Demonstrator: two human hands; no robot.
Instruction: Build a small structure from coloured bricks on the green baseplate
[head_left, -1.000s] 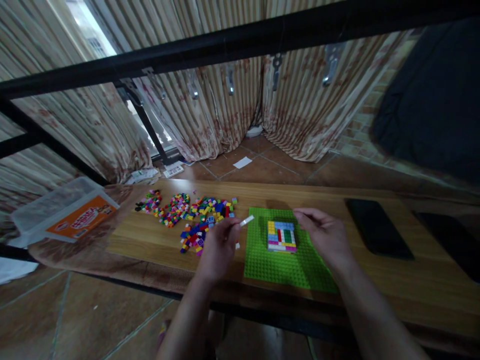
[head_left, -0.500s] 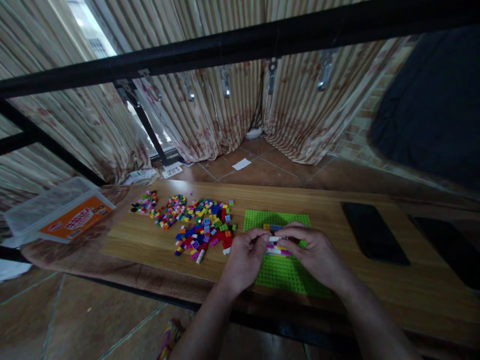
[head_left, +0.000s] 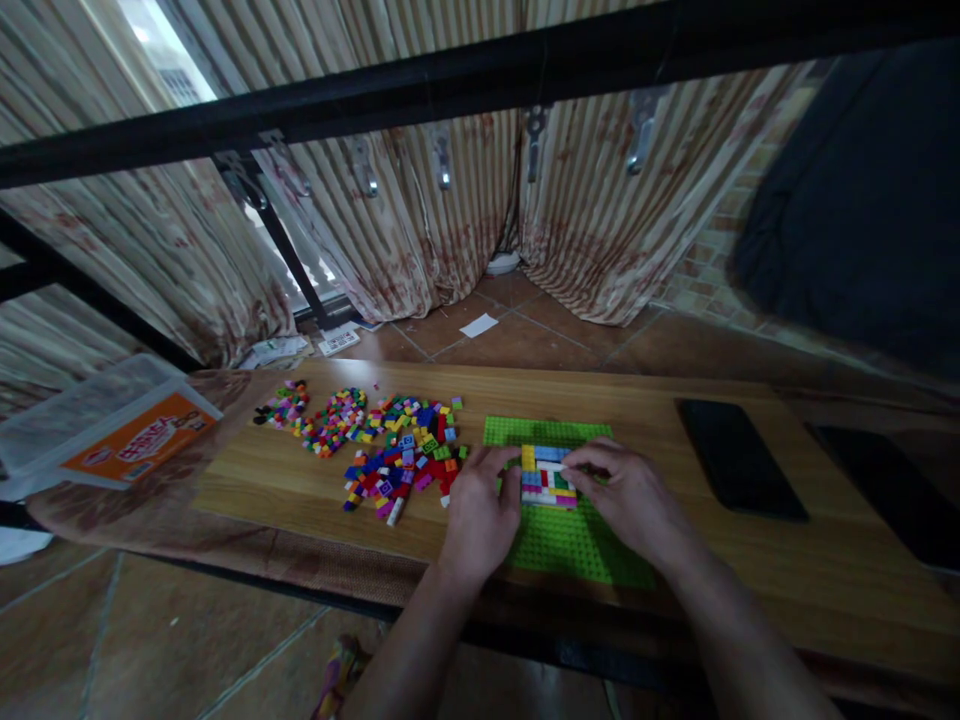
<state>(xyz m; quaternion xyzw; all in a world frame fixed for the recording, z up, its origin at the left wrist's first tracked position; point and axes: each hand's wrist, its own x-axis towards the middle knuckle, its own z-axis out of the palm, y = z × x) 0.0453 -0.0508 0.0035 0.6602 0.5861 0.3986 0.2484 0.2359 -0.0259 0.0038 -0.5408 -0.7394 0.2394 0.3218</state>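
Observation:
On the green baseplate [head_left: 585, 555] sits a low block of toy bricks [head_left: 531, 478] in yellow, blue, white, red and pink. My right hand [head_left: 630, 495] comes in from the right, thumb and forefinger pinched on one end of a long white brick [head_left: 551, 466] over the block's upper part. Whether that brick is pressed down or still loose I cannot tell. Beside the block's left edge is my left hand [head_left: 481, 510], its thumb and forefinger apart and nothing visible between them.
Loose bricks [head_left: 424, 440] in many colours lie heaped left of the baseplate on the wooden table [head_left: 315, 500]. A clear plastic box [head_left: 90, 410] with an orange label stands at the far left. To the right lies a black phone-like slab [head_left: 739, 455], with another dark slab [head_left: 885, 490] beyond.
Both hands held the white brick earlier. My left hand has let go and drawn to the left, while the right keeps hold. More of the brick block shows now.

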